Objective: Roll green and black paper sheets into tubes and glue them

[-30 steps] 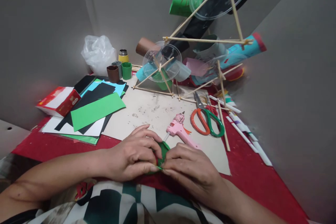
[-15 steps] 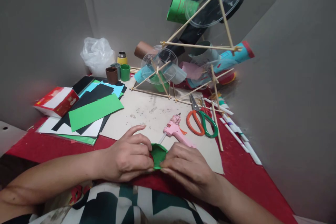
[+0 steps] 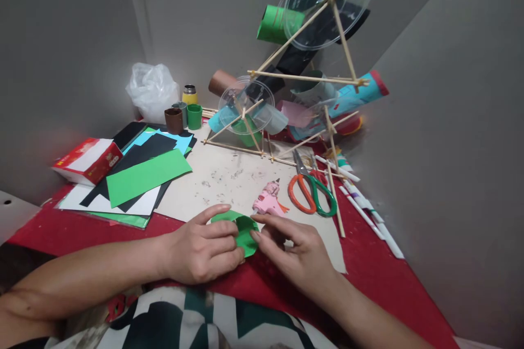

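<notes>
A small piece of green paper [image 3: 242, 232], curled into a roll, sits between my two hands at the near edge of the beige cardboard sheet [image 3: 229, 174]. My left hand [image 3: 202, 251] grips it from the left, thumb and curled fingers on it and the index finger stretched along its top. My right hand [image 3: 297, 253] is just to its right; the extended fingertips touch the paper's right edge. A pink glue gun [image 3: 268, 203] lies right behind the hands.
Orange and green scissors [image 3: 311, 192] lie right of the glue gun. Coloured paper sheets [image 3: 145, 172] and a red box [image 3: 88, 159] lie at the left. A stick frame [image 3: 303, 79] with clear plastic lids and paper tubes stands behind, near small cups [image 3: 185, 114] and a plastic bag [image 3: 152, 90].
The green roll has opened up and come more into sight. My right hand's fingers have loosened from a pinch and stretched out. The view has shifted slightly right.
</notes>
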A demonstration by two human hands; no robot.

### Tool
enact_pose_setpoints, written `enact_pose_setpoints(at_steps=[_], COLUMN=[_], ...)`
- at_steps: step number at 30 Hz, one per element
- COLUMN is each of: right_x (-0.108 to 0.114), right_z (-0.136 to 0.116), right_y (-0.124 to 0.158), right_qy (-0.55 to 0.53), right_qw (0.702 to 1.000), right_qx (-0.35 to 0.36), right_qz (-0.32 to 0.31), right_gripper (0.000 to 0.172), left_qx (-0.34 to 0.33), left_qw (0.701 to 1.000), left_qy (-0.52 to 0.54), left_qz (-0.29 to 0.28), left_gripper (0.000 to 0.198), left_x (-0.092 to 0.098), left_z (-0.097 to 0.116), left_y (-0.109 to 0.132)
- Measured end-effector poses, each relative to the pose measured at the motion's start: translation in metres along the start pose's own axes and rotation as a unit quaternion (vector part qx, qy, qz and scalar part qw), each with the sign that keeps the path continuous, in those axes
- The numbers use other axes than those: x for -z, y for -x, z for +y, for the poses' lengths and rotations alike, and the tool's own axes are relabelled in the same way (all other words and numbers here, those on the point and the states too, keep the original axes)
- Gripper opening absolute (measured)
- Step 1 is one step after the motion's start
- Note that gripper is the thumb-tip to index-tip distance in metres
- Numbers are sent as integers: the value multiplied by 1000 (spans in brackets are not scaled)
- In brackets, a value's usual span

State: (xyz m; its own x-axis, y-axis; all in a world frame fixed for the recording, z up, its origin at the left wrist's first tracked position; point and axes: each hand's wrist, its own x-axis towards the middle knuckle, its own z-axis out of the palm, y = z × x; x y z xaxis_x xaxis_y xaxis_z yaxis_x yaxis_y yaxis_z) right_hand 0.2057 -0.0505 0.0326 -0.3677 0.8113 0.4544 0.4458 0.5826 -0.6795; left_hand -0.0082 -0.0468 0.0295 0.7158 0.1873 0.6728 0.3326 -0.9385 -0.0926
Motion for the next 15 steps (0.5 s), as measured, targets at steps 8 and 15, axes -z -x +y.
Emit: enact_pose_setpoints(at_steps=[8,15], right_x=[1,3], right_z=[-2,-6], right_y=[1,2], right_qy=[26,35], right_qw=[999,994], right_qx=[44,107], right_qz=[-6,5], right_gripper=[14,15], left_qx=[118,244], left_qw=[987,947], left_qy=[97,158], left_qz=[43,-135], left_gripper=[24,11], left_x=[14,20], left_z=[-2,-8], left_y=[-12,-36])
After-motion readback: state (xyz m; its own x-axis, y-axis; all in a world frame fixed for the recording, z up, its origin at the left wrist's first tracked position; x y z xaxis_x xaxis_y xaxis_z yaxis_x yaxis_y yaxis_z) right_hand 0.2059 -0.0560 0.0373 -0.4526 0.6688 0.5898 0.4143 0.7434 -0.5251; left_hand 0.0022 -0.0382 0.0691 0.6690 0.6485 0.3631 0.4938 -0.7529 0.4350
